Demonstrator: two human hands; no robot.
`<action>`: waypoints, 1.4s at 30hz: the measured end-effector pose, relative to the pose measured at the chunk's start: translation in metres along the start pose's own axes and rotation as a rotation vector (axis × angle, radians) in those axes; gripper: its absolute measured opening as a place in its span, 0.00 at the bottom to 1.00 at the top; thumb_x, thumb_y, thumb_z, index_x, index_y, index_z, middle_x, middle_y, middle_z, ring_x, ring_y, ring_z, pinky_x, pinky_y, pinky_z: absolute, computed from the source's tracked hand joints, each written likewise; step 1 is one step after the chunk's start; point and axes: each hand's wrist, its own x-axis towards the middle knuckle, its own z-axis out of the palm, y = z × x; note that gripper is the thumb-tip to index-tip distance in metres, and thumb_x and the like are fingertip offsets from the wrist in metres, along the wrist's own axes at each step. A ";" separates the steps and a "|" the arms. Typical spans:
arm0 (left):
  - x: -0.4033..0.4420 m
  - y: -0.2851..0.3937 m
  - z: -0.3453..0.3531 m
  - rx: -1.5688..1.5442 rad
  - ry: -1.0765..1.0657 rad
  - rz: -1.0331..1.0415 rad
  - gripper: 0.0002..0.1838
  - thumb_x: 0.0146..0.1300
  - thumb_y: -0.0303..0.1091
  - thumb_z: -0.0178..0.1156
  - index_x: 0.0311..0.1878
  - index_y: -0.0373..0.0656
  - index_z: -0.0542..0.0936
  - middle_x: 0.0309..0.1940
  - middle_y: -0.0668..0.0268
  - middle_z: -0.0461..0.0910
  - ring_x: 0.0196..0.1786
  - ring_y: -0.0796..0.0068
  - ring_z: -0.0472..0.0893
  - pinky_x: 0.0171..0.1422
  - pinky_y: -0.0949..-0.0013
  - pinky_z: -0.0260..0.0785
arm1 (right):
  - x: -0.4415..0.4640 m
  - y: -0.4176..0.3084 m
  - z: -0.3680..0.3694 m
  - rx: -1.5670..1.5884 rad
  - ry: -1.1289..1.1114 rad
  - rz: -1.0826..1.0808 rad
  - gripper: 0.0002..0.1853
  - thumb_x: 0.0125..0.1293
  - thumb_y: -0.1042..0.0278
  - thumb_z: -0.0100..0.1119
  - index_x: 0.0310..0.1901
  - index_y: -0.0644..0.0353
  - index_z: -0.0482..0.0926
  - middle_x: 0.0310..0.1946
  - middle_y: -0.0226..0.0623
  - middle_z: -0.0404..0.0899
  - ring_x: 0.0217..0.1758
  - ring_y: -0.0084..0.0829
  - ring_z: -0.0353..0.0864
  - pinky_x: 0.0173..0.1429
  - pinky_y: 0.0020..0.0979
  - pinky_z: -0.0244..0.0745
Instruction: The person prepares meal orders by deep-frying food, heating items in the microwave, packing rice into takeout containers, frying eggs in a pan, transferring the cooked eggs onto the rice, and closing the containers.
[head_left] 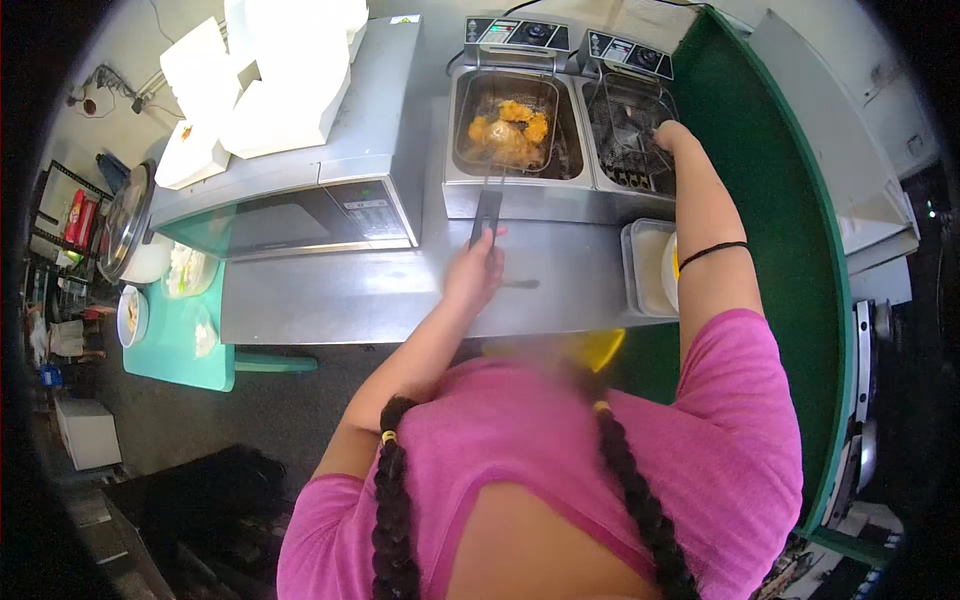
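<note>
The left hand [475, 272] has its fingers clamped on the black handle [487, 212] of the wire basket [464, 130], which sits with golden food pieces [516, 111] in the left fryer [515, 203], on the worktop [585, 275]. The right hand [675, 137] is at the right side of the right fryer [625, 206]; whether its fingers are apart or together, I cannot tell.

The counter [350, 310] in the middle is of smooth metal, quite glossy, with pale reflections. At the upper centre, the fryer [540, 198] also has a shiny metal front, and its basket [555, 110] is of thin metal wire. The handle [488, 208] looks like matt black plastic. The fried pieces [515, 112] show a rough crust. At lower centre, the shirt [710, 440] is matt pink cloth.
</note>
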 end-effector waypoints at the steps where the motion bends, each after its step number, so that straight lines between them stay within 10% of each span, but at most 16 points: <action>1: 0.001 0.002 -0.001 0.053 -0.007 -0.002 0.24 0.76 0.55 0.49 0.60 0.45 0.75 0.24 0.74 0.69 0.23 0.83 0.65 0.24 0.77 0.55 | -0.005 0.002 -0.004 0.002 0.000 0.001 0.24 0.67 0.48 0.58 0.47 0.66 0.85 0.53 0.54 0.82 0.59 0.54 0.79 0.60 0.45 0.74; 5: 0.000 0.014 0.003 0.108 -0.054 0.023 0.26 0.75 0.58 0.47 0.57 0.45 0.76 0.24 0.75 0.70 0.24 0.84 0.66 0.24 0.77 0.56 | -0.062 -0.002 -0.056 0.165 0.059 0.001 0.25 0.68 0.48 0.54 0.47 0.67 0.84 0.52 0.58 0.81 0.59 0.54 0.79 0.62 0.44 0.73; 9: -0.002 0.028 0.019 0.098 0.008 0.006 0.28 0.75 0.63 0.44 0.53 0.46 0.76 0.24 0.76 0.71 0.24 0.84 0.67 0.25 0.77 0.56 | -0.095 0.014 -0.096 0.436 0.020 0.185 0.29 0.64 0.42 0.59 0.35 0.69 0.84 0.33 0.49 0.83 0.32 0.40 0.81 0.39 0.42 0.73; 21: 0.007 0.005 -0.014 0.098 -0.066 -0.079 0.21 0.76 0.57 0.47 0.55 0.52 0.76 0.25 0.75 0.71 0.27 0.85 0.69 0.25 0.78 0.56 | -0.171 -0.084 -0.130 0.333 0.310 -0.545 0.33 0.50 0.49 0.74 0.56 0.57 0.82 0.47 0.48 0.85 0.51 0.44 0.84 0.59 0.38 0.76; 29: 0.009 -0.003 -0.025 -0.006 -0.134 -0.120 0.20 0.78 0.51 0.45 0.60 0.48 0.71 0.24 0.72 0.70 0.23 0.81 0.65 0.20 0.77 0.54 | -0.159 -0.168 -0.119 -0.132 0.334 -0.564 0.29 0.50 0.51 0.73 0.55 0.53 0.82 0.46 0.46 0.85 0.52 0.47 0.82 0.56 0.43 0.76; 35: 0.016 -0.007 -0.038 -0.191 -0.161 -0.169 0.11 0.75 0.42 0.55 0.53 0.49 0.77 0.37 0.75 0.71 0.35 0.83 0.73 0.40 0.80 0.71 | -0.124 -0.184 -0.108 -0.099 0.274 -0.512 0.34 0.48 0.48 0.74 0.57 0.54 0.81 0.49 0.45 0.84 0.55 0.45 0.82 0.60 0.42 0.76; 37: 0.015 -0.009 -0.033 -0.013 -0.083 -0.101 0.19 0.79 0.49 0.44 0.61 0.48 0.71 0.25 0.72 0.70 0.23 0.81 0.64 0.22 0.76 0.56 | -0.124 -0.190 -0.111 -0.099 0.237 -0.507 0.35 0.47 0.47 0.75 0.57 0.55 0.81 0.50 0.45 0.84 0.56 0.44 0.82 0.62 0.41 0.75; 42: 0.009 -0.007 -0.031 0.017 -0.134 -0.140 0.20 0.79 0.51 0.44 0.62 0.48 0.70 0.25 0.71 0.70 0.24 0.81 0.65 0.22 0.76 0.57 | -0.130 -0.187 -0.118 -0.052 0.202 -0.594 0.33 0.46 0.48 0.75 0.55 0.57 0.83 0.50 0.46 0.84 0.55 0.44 0.82 0.61 0.41 0.75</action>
